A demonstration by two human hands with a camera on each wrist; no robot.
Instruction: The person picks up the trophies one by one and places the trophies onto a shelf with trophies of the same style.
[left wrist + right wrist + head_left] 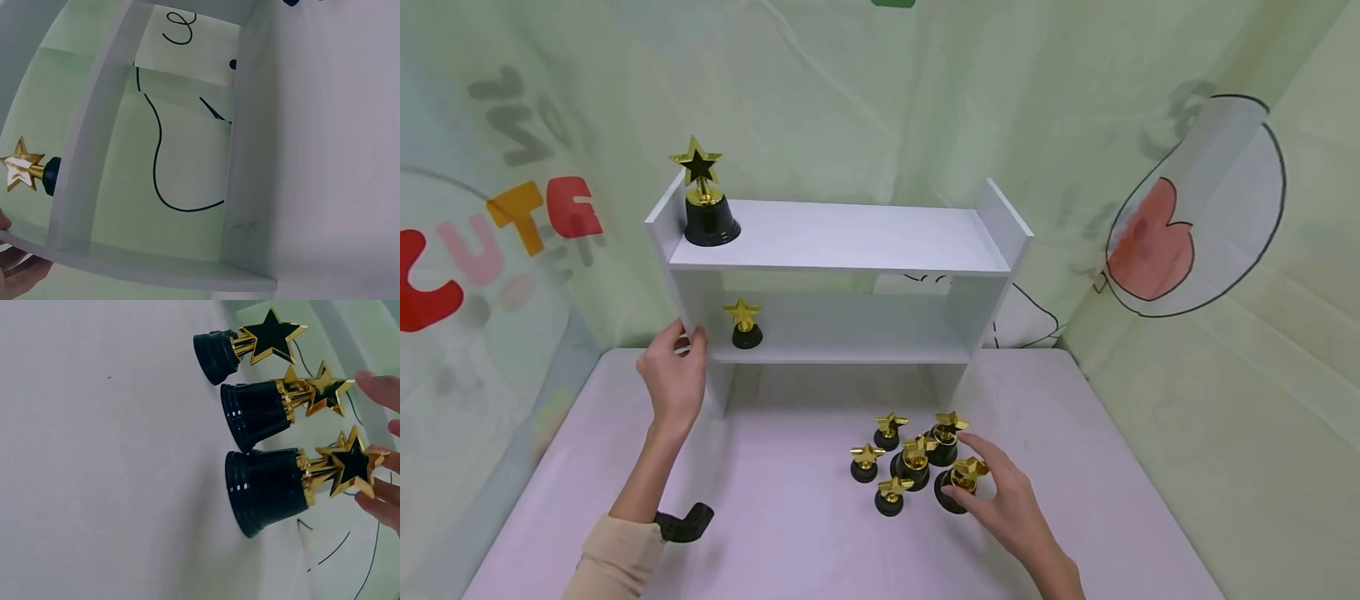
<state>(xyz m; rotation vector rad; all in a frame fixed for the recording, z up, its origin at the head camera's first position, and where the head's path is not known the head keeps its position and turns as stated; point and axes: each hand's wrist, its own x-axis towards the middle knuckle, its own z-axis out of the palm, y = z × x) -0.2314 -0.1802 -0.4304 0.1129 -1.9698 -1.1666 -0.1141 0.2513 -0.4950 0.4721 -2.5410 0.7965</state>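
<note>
My left hand (673, 379) grips the left side panel of a white shelf unit (850, 237), thumb on one face and fingers on the other in the left wrist view. My right hand (1011, 504) reaches round a large star trophy (952, 493) with a black base and gold star, standing on the table. Its thumb and fingers are spread about the star; fingertips (378, 509) lie close to it, contact unclear. Several more star trophies, large (911, 473) and small (890, 502), stand beside it. One large trophy (711, 221) stands on the top shelf's left end, a small one (747, 336) below.
The shelf unit stands at the back of a table with a pale cloth (805, 517). Behind hangs a light green curtain (850, 100) with coloured letters at left and a heart drawing (1157, 242) at right. A black band (685, 523) is on my left wrist.
</note>
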